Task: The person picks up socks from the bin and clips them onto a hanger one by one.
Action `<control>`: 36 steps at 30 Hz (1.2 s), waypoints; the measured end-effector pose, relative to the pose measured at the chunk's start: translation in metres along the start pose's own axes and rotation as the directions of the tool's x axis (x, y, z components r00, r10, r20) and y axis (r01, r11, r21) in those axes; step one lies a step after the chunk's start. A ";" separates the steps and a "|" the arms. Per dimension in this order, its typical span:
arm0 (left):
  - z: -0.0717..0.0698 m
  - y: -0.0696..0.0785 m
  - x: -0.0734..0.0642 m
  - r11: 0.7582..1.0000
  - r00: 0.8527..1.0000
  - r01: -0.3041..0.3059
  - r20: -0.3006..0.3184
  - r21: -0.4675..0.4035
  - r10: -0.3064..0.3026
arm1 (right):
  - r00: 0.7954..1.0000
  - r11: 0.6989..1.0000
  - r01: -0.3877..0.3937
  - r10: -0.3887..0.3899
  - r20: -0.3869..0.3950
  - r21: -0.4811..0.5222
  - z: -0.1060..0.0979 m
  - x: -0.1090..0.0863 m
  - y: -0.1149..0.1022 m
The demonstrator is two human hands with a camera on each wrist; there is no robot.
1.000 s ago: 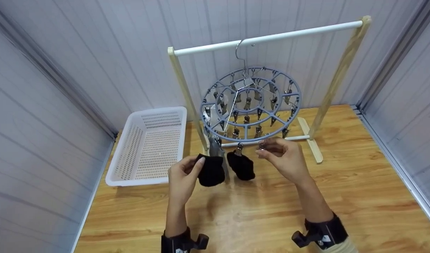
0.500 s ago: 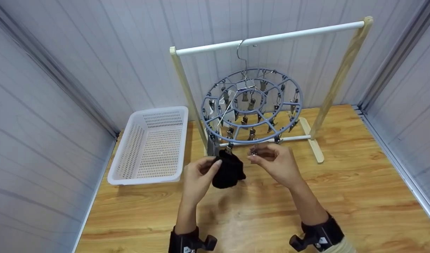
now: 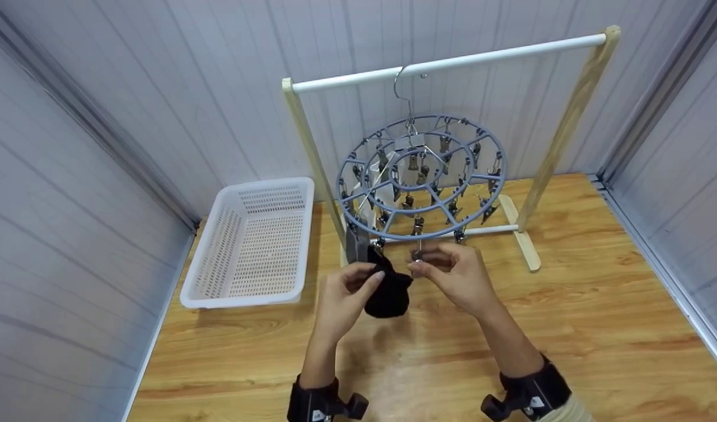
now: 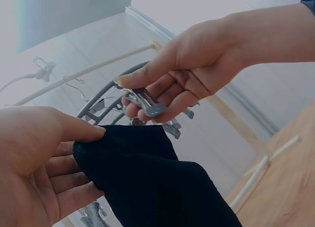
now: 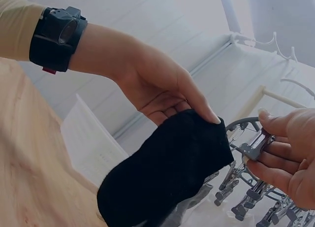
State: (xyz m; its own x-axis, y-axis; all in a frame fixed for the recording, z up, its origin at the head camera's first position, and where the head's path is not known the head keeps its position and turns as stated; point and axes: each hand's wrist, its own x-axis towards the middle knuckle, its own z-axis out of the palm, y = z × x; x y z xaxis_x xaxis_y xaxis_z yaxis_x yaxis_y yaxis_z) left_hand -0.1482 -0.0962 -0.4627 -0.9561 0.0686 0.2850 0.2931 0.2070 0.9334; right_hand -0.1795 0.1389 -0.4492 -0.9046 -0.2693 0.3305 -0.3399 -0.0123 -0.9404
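My left hand (image 3: 345,296) pinches the cuff edge of a black sock (image 5: 167,163), thumb on top. The sock's foot end hangs down and away from the fingers. Just right of it, my right hand (image 3: 458,275) squeezes a metal clip (image 4: 147,104) between thumb and fingers. This clip belongs to a blue-grey round hanger (image 3: 428,237), below its front rim. In the left wrist view the clip is just above the sock's edge. A second black sock, clipped to the hanger, is mostly hidden behind the held one. A grey sock (image 3: 356,246) hangs at the left.
The hanger hooks over the white rail (image 3: 481,58) of a wooden-legged rack, with several metal clips dangling from it. On the wood-grain table (image 3: 569,316), left of the rack, stands a white perforated basket (image 3: 247,303). Ribbed pale walls (image 3: 159,117) enclose the table.
My left hand has carried the sock rightward, in front of the hanging black sock. My right hand has moved left with the clip, so the hands are closer together. The hanger has turned slightly.
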 end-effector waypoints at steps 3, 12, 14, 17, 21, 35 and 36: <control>0.002 0.000 0.000 1.000 1.000 0.004 0.014 -0.006 -0.004 | 1.000 1.000 0.001 -0.002 0.009 0.011 0.001 -0.001 0.000; 0.003 -0.003 0.000 1.000 0.999 -0.014 0.042 -0.004 0.014 | 0.999 0.998 -0.010 0.012 -0.040 0.057 0.005 -0.002 0.000; 0.004 -0.003 -0.001 1.000 0.999 -0.017 0.045 -0.008 0.017 | 0.998 0.998 -0.018 0.022 -0.057 0.065 0.006 -0.002 0.000; 0.004 -0.002 0.000 1.000 0.999 -0.021 0.044 -0.019 0.022 | 0.997 0.997 -0.027 0.032 -0.074 0.072 0.007 -0.001 0.001; 0.005 -0.002 0.000 0.999 0.999 -0.027 0.042 -0.045 0.029 | 0.996 0.995 -0.039 0.047 -0.078 0.092 0.008 -0.001 0.002; 0.009 -0.001 0.000 0.999 0.998 -0.021 0.055 -0.031 0.023 | 0.996 0.987 0.052 -0.041 -0.074 0.154 0.010 -0.002 0.002; 0.009 -0.001 0.000 0.999 0.998 -0.021 0.057 -0.030 0.023 | 0.995 0.986 0.067 -0.055 -0.078 0.154 0.010 -0.003 0.002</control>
State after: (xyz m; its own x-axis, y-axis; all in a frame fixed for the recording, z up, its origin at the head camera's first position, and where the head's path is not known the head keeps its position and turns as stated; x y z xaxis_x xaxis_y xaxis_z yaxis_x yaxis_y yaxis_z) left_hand -0.1481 -0.0875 -0.4661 -0.9473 0.1285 0.2934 0.3130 0.1759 0.9333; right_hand -0.1754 0.1299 -0.4529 -0.9016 -0.1925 0.3874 -0.3560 -0.1785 -0.9173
